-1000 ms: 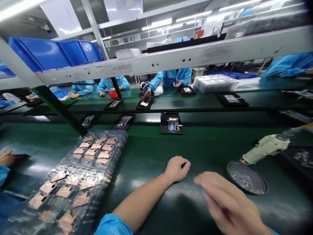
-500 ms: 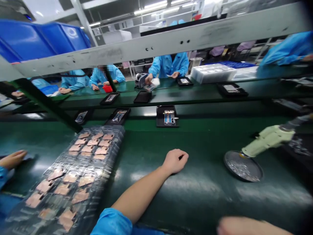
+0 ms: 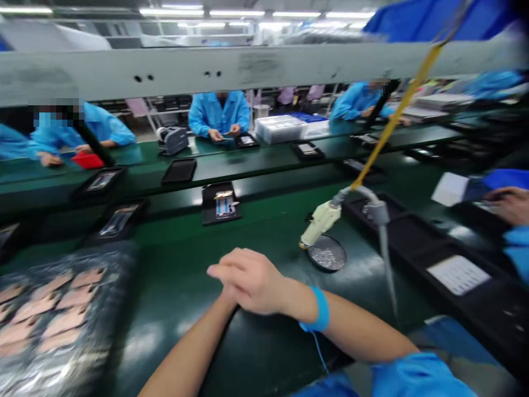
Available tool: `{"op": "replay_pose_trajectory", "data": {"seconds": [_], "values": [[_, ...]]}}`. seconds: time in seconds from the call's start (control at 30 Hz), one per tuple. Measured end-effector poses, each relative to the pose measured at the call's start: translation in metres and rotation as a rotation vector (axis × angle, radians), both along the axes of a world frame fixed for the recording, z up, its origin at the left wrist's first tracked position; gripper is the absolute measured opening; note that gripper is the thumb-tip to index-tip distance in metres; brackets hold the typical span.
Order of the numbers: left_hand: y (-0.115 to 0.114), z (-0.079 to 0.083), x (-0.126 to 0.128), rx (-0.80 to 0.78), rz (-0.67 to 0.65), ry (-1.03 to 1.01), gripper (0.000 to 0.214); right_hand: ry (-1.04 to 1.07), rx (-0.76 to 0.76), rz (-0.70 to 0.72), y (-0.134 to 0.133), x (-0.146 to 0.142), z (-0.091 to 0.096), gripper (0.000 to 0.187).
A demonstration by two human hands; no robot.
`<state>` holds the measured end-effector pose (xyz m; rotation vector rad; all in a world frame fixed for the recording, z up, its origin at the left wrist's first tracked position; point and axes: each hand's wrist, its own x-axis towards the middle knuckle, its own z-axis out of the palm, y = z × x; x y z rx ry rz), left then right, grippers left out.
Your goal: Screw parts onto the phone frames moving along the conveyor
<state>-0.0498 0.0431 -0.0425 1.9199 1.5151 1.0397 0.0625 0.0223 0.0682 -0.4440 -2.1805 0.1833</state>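
Observation:
My right hand (image 3: 252, 278), with a blue strap (image 3: 320, 309) round its wrist, lies across my left hand (image 3: 230, 296) above the green bench. The fingers of the right hand are folded together over the left. Most of the left hand is hidden beneath it, so its fingers do not show. No tool or part is visible in either hand. Right of the hands, a pale green electric screwdriver (image 3: 321, 223) hangs over a round dish of small screws (image 3: 328, 255).
A clear plastic tray (image 3: 103, 309) with copper-coloured pieces lies at the left. A black tray (image 3: 210, 212) holding a phone-like part stands ahead. Black bins (image 3: 417, 242) line the right side, near a co-worker's hand (image 3: 512, 204). A grey beam (image 3: 289, 66) crosses above.
The view has swung to the right. My right hand, earlier blurred at the lower edge, has come over onto my left hand, which lay alone on the bench.

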Motion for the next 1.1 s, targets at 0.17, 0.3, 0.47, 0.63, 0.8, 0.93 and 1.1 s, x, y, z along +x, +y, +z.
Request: {"op": "replay_pose_trajectory", "data": {"seconds": [0.17,0.3,0.47,0.63,0.8,0.93,1.1], "values": [[0.020,0.005,-0.012,-0.006,-0.003,-0.085,0.039,0.144,-0.443,-0.330,0.068,0.019,-0.089,0.023],[0.035,0.002,-0.020,-0.027,0.069,-0.104,0.042,0.193,-0.579,-0.433,0.086,0.025,-0.119,0.024],[0.046,-0.002,-0.025,-0.079,0.116,-0.070,0.043,0.191,-0.609,-0.395,0.090,0.019,-0.120,0.022],[0.061,0.003,-0.016,-0.051,0.118,0.015,0.040,0.210,-0.645,-0.299,0.089,0.019,-0.117,0.024],[0.060,0.007,-0.010,-0.036,0.005,0.062,0.041,0.244,-0.683,-0.275,0.086,0.021,-0.118,0.024],[0.054,0.007,-0.012,-0.043,-0.019,0.064,0.041,0.227,-0.666,-0.247,0.086,0.021,-0.119,0.025],[0.052,0.007,-0.013,-0.069,-0.047,0.053,0.042,0.204,-0.672,-0.230,0.085,0.022,-0.118,0.023]]}}
